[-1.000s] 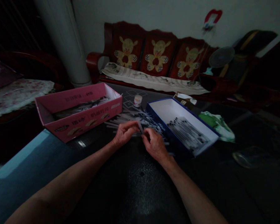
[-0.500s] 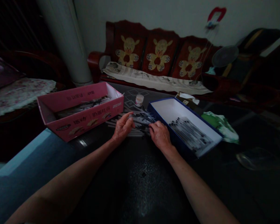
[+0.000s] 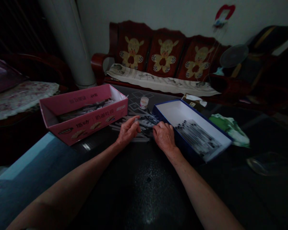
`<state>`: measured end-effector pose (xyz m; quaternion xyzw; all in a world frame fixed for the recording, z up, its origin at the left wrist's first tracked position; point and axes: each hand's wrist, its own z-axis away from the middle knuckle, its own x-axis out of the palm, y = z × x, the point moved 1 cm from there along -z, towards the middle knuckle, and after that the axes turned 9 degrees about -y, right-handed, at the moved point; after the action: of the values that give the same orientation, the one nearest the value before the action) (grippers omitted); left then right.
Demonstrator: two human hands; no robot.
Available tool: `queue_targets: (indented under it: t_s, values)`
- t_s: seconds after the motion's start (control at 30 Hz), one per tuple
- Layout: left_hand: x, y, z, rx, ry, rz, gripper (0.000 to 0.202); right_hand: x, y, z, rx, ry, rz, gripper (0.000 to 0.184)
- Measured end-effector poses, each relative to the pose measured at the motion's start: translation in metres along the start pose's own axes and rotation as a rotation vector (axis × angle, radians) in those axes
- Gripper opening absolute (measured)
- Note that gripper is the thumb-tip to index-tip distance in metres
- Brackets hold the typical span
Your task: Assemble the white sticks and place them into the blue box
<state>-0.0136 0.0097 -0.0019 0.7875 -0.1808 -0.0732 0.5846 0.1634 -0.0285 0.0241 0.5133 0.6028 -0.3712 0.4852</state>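
Observation:
My left hand (image 3: 128,131) is closed in a pinch, thumb against the fingers, with a small pale bit showing at the fingertips that is too small to name. My right hand (image 3: 165,136) has its fingers curled down and pressed together beside the blue box; whatever they grip is hidden. Between and behind both hands lies a loose pile of thin clear and dark pen parts (image 3: 141,139) on the dark table. The blue box (image 3: 176,111), white inside, holds a row of clear pens with dark ends (image 3: 198,137).
On the left stands a pink carton (image 3: 96,123) with more thin pieces inside. Behind the pile is a small tub (image 3: 144,103). A tissue box (image 3: 193,101) and a green-and-white bag (image 3: 229,129) lie right. Beyond the table is a wooden sofa (image 3: 163,52).
The view has shifted slightly. My right hand's fingers are curled a little more over the pile's edge; the left hand keeps its pinch, almost in place.

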Motion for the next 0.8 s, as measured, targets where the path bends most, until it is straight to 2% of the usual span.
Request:
queue_targets:
  t_s: [0.13, 0.27, 0.33, 0.4, 0.5, 0.57, 0.67, 0.73, 0.8]
  values:
    - [0.001, 0.004, 0.001, 0.019, -0.03, -0.015, 0.049, -0.007, 0.002, 0.001, 0.003, 0.104, -0.245, 0.015]
    - [0.002, 0.007, 0.003, 0.053, -0.1, -0.065, 0.048, -0.018, 0.006, 0.0, 0.089, 0.23, -0.799, 0.022]
    - [0.003, 0.008, 0.005, 0.084, -0.132, -0.134, 0.047, -0.02, 0.005, 0.001, 0.125, 0.192, -1.145, 0.024]
    - [0.004, 0.01, 0.007, 0.13, -0.132, -0.254, 0.044, -0.021, 0.003, 0.001, 0.131, 0.094, -1.484, 0.026]
    - [0.006, 0.013, 0.009, 0.195, -0.104, -0.45, 0.037, -0.022, -0.003, 0.003, 0.133, 0.002, -1.827, 0.033]
    - [0.006, 0.014, 0.01, 0.207, -0.082, -0.532, 0.033, -0.021, -0.005, 0.003, 0.166, 0.022, -1.906, 0.032]
    - [0.007, 0.014, 0.011, 0.209, -0.058, -0.595, 0.03, -0.018, -0.006, 0.003, 0.241, 0.137, -1.923, 0.023]
    - [0.007, 0.014, 0.011, 0.229, -0.063, -0.624, 0.03, -0.016, -0.006, 0.003, 0.238, 0.179, -1.917, 0.022]
    - [0.008, 0.014, 0.011, 0.251, -0.075, -0.65, 0.029, -0.014, -0.006, 0.002, 0.215, 0.167, -1.903, 0.022]
